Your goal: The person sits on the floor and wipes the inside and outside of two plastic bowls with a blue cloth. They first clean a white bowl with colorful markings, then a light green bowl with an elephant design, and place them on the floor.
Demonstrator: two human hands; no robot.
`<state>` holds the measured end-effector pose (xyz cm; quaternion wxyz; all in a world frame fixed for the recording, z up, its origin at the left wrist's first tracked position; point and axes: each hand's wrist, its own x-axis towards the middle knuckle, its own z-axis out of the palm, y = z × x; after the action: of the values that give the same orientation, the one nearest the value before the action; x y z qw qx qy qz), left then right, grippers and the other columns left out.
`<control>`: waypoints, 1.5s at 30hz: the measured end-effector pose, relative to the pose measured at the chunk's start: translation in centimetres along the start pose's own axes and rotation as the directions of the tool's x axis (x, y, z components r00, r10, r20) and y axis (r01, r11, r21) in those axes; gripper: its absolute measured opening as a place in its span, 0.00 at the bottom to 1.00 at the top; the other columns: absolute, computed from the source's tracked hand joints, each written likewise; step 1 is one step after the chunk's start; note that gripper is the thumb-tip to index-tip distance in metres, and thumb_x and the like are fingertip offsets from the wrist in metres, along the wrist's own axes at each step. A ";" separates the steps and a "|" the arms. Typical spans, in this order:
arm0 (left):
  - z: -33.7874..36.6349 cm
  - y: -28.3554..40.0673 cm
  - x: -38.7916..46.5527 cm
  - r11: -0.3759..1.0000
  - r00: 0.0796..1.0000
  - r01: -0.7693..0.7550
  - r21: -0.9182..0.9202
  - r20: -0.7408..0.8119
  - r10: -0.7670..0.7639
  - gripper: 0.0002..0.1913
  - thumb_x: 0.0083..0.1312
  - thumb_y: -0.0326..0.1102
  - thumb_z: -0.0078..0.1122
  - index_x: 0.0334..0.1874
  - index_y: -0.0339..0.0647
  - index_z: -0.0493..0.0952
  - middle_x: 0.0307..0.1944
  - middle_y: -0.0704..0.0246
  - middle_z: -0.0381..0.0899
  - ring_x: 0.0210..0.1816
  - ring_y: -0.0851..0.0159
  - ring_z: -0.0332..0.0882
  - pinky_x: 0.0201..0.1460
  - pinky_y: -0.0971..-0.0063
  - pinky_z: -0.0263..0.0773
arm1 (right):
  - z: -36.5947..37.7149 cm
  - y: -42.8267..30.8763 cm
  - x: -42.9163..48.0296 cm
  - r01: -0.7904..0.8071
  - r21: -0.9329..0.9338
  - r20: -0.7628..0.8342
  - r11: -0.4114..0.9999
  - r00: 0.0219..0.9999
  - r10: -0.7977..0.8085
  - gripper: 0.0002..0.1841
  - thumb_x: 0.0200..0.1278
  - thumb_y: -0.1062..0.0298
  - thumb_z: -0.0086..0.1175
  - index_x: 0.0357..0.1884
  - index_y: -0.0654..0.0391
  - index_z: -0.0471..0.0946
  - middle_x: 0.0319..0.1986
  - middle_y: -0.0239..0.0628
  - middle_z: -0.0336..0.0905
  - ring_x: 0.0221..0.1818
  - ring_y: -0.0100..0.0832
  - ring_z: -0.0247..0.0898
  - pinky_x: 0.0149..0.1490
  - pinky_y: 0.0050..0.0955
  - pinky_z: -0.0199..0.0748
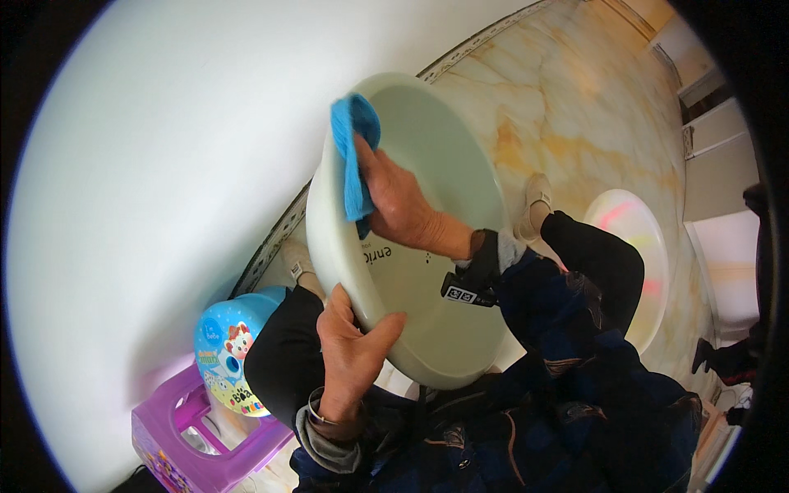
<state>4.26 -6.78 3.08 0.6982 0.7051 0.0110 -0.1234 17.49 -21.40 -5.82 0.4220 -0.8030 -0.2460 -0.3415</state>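
A large pale green plastic basin (327, 222), tilted with its inside towards me, stands between my legs. My right hand (400, 197) holds a blue cloth (352, 179) against the upper left rim of the basin; the cloth is folded over that rim. Lower on the same rim, my left hand (354, 351) grips the edge, its thumb on the inner side. Dark lettering shows on the basin's inner wall, partly hidden by my right hand and the cloth. A black strap with a printed tag is around my right wrist.
A blue children's stool seat (216, 345) with a cartoon print and a purple plastic stool frame (216, 468) are at lower left, by the white wall (172, 154). Behind my right leg lies a white round basin or lid (653, 265) on the marble-patterned floor (555, 111). White cabinets (718, 179) line the right.
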 end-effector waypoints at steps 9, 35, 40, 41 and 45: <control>0.3 -0.1 -0.3 0.999 0.995 -0.036 -0.013 0.093 0.037 0.15 0.52 0.23 0.63 0.41 0.30 0.72 0.31 0.70 0.79 0.32 0.76 0.74 0.37 0.81 0.71 | -3.5 -8.8 -9.1 -0.612 0.500 0.651 0.613 0.732 0.201 0.23 0.51 0.70 0.58 0.52 0.59 0.71 0.47 0.51 0.76 0.49 0.51 0.73 0.51 0.41 0.71; -0.3 0.1 0.2 0.995 0.997 -0.037 0.091 0.078 0.030 0.18 0.51 0.23 0.62 0.46 0.28 0.74 0.33 0.68 0.81 0.34 0.75 0.76 0.39 0.81 0.70 | 3.9 4.7 -9.6 -0.166 -0.263 0.312 0.950 0.917 0.247 0.29 0.54 0.79 0.52 0.61 0.52 0.69 0.60 0.47 0.64 0.62 0.45 0.61 0.54 0.46 0.64; -0.5 0.0 0.6 0.997 0.996 -0.018 0.076 0.089 0.012 0.18 0.51 0.23 0.62 0.46 0.28 0.74 0.33 0.67 0.82 0.33 0.74 0.77 0.39 0.82 0.71 | 0.6 15.8 -13.1 -0.658 -0.122 0.253 0.743 0.703 0.664 0.35 0.56 0.75 0.51 0.69 0.57 0.58 0.48 0.52 0.69 0.49 0.51 0.67 0.54 0.43 0.67; -0.6 0.0 0.6 0.997 0.996 -0.023 0.076 0.089 0.017 0.18 0.51 0.22 0.62 0.46 0.28 0.74 0.33 0.67 0.82 0.33 0.74 0.77 0.39 0.81 0.71 | 0.5 16.5 -14.9 -0.709 -0.201 0.145 0.675 0.660 0.737 0.31 0.55 0.73 0.51 0.64 0.64 0.63 0.47 0.56 0.72 0.48 0.53 0.68 0.54 0.41 0.67; -0.5 -0.1 0.5 0.998 0.998 -0.010 0.061 0.063 0.006 0.19 0.51 0.22 0.63 0.47 0.29 0.74 0.35 0.67 0.82 0.35 0.73 0.77 0.41 0.81 0.71 | 1.2 13.8 -21.2 -0.788 -0.408 0.255 0.461 0.387 0.886 0.24 0.50 0.73 0.56 0.52 0.69 0.71 0.47 0.59 0.73 0.50 0.55 0.68 0.55 0.43 0.69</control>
<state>4.81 -6.34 2.87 0.6767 0.7220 -0.0175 -0.1431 13.63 -29.82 -29.40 0.3781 -0.9100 0.1481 0.0835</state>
